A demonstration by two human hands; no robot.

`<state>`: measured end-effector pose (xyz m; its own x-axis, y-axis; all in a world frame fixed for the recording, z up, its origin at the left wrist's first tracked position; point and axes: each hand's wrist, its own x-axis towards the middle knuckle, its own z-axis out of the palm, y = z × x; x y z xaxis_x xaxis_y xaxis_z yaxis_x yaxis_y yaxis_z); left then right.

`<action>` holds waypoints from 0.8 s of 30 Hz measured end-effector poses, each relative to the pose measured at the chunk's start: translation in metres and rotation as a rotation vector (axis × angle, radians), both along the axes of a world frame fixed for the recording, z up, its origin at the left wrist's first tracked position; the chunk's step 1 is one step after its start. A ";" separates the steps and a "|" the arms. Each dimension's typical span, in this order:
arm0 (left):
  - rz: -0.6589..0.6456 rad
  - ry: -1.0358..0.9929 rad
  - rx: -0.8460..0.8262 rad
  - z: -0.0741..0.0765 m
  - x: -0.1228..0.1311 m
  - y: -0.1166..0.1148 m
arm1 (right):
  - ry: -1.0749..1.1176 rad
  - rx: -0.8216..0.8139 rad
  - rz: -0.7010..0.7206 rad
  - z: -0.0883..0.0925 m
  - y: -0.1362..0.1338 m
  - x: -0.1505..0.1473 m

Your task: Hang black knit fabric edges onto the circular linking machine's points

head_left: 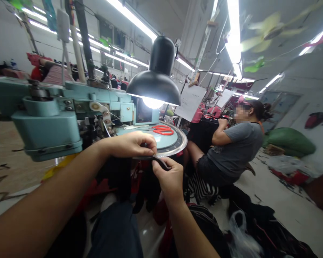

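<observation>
Tube-lit workroom, two hands at a dark strip (163, 163)

Rows of ceiling tubes (233, 32) light a white-walled workroom; clock directions run from the hands. The dark strip sits at centre, just below the rim of a round pale-blue plate (169, 142). The right hand (169, 173) pinches it between thumb and bent forefinger, no gap left. The left hand (141, 145) has its fingers curled, thumb and fingertip almost meeting at the strip's upper edge; whether they grip it, I cannot tell.

Red-handled snips (163, 129) lie on the plate between 12 and 1 o'clock. Beyond them, at 12, hangs a lit black lamp (156, 80). A teal machine (50, 130) stands between 9 and 10. Near 3 sits a co-worker (234, 147) in a grey top, a green sack (288, 141) farther out. At 4, a clear plastic bag (243, 234) lies against dark cloth (276, 224).
</observation>
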<state>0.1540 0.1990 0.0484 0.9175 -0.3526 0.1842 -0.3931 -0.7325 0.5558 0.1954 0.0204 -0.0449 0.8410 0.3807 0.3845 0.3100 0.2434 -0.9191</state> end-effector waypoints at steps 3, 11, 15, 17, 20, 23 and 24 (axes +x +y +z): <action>-0.004 -0.012 -0.010 0.000 0.000 -0.001 | 0.099 0.048 0.114 -0.002 -0.001 0.002; -0.011 -0.016 -0.013 0.001 0.000 -0.001 | 0.065 0.028 0.065 -0.001 0.001 0.000; -0.007 -0.012 -0.012 0.001 0.000 -0.001 | 0.010 0.008 0.017 0.002 0.000 -0.003; -0.005 -0.013 -0.003 0.001 0.000 -0.001 | -0.009 0.008 -0.001 0.002 0.000 -0.003; -0.009 -0.010 -0.001 0.000 0.000 -0.001 | -0.019 -0.001 -0.015 0.002 0.000 -0.004; -0.009 -0.011 -0.005 0.000 0.001 -0.001 | -0.021 -0.005 -0.017 0.002 0.000 -0.003; -0.008 -0.011 -0.005 0.000 0.001 -0.001 | -0.022 -0.003 -0.017 0.002 0.000 -0.003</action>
<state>0.1548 0.1981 0.0483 0.9125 -0.3592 0.1959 -0.4051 -0.7267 0.5548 0.1927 0.0201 -0.0428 0.8385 0.3676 0.4022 0.3347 0.2351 -0.9125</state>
